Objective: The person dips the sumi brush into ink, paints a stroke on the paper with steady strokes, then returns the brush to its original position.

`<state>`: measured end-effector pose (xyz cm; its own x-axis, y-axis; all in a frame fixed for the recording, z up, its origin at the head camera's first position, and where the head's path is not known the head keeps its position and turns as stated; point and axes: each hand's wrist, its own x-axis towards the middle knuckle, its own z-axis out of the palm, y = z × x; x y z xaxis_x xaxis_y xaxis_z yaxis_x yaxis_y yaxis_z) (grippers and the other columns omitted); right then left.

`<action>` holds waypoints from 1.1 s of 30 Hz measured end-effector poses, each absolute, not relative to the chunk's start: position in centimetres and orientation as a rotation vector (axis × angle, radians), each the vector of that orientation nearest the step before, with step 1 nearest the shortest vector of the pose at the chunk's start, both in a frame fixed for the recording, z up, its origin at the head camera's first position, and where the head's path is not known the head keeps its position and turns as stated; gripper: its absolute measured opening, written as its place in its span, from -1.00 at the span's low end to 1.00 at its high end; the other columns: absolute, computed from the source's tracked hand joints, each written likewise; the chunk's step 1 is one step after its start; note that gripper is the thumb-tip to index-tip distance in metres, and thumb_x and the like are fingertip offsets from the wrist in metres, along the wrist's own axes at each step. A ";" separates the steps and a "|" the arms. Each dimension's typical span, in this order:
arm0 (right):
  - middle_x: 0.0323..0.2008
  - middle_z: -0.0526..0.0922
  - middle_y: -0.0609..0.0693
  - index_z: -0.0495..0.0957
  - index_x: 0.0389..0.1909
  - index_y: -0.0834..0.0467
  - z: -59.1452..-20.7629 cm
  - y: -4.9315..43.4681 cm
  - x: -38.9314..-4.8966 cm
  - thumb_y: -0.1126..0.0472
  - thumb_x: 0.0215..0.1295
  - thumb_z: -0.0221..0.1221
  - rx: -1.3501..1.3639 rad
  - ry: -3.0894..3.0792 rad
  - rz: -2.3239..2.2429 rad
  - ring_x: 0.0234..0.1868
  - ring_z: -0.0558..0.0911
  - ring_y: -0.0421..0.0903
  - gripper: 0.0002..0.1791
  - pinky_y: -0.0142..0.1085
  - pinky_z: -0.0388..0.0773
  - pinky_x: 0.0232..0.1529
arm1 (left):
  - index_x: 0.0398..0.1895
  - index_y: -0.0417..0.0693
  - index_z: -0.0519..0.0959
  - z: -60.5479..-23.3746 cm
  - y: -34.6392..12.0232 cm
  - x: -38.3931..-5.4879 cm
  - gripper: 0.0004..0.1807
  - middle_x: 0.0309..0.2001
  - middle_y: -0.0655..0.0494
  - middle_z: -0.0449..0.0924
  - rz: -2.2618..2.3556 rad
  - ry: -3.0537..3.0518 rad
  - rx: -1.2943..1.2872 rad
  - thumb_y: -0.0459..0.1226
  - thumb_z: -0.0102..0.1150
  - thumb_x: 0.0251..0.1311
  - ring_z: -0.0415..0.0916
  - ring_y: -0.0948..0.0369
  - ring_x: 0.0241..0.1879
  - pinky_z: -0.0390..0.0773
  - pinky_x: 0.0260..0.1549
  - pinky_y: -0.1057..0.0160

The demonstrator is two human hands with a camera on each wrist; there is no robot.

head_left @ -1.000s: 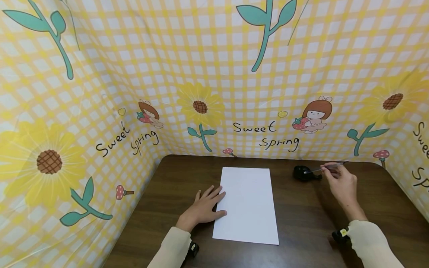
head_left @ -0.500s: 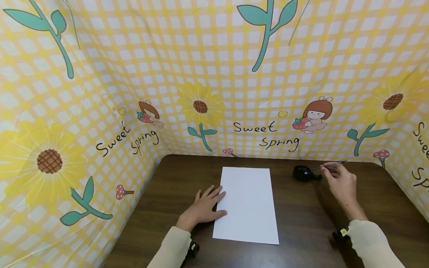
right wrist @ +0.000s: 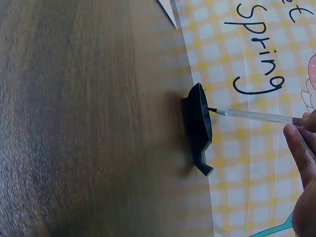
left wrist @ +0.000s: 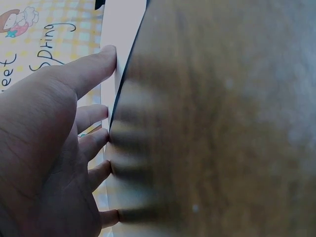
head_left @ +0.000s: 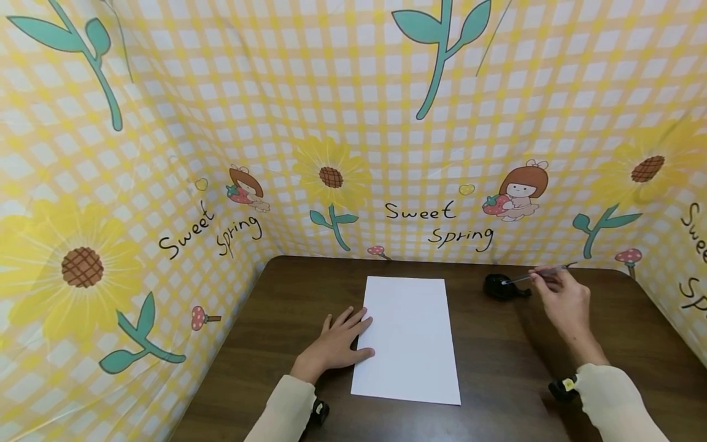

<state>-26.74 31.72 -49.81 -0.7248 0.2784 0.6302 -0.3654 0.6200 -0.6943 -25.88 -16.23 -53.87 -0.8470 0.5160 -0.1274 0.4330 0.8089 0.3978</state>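
Observation:
My left hand (head_left: 334,347) lies with fingers spread on the left edge of a blank white sheet of paper (head_left: 410,337). In the left wrist view, its thumb and fingertips rest along the paper's border. At the back right, my right hand (head_left: 566,307) pinches a writing brush (right wrist: 259,116) with a clear shaft. The brush slants down to a small black ink dish (head_left: 495,288) that has a short spout-like handle. In the right wrist view, the brush's dark tip is inside the dish's rim, and only part of the hand shows at the right edge.
The dark wooden table (head_left: 497,380) carries the paper at its middle and the dish near its far edge. A yellow checked cloth (head_left: 353,110) with sunflowers and lettering hangs close behind and at both sides.
The brush shifts slightly at the dish, its upper end tilting a little. Both hands stay in almost the same places, and the paper has not moved.

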 end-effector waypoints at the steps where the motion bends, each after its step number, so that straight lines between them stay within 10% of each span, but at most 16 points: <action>1: -0.13 0.79 0.39 0.66 -0.10 0.45 -49.8 31.7 -26.7 0.48 0.42 0.27 0.073 -2.101 1.117 -0.21 0.57 -0.79 -0.88 -0.82 0.47 -0.17 | 0.71 0.12 0.22 -53.9 -16.2 -25.9 -0.14 0.75 0.10 -0.01 0.531 2.764 0.738 0.22 0.15 0.47 -0.17 -0.13 0.74 -0.23 0.55 -0.54; 33: -0.13 0.81 0.30 0.68 -0.06 0.34 -50.4 31.7 -26.7 0.34 0.49 0.29 0.023 -2.235 1.069 -0.22 0.48 -0.84 -0.85 -0.85 0.42 -0.22 | 0.71 0.15 0.22 -53.6 -16.1 -25.7 -0.14 0.75 0.13 -0.01 0.531 2.764 0.705 0.22 0.17 0.45 -0.17 -0.09 0.75 -0.25 0.57 -0.52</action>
<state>-26.71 31.75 -50.36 -0.7873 0.2510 0.5631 -0.2807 0.6673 -0.6898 -25.71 -16.08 -53.58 -0.8548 0.4999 -0.1393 0.4127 0.8177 0.4013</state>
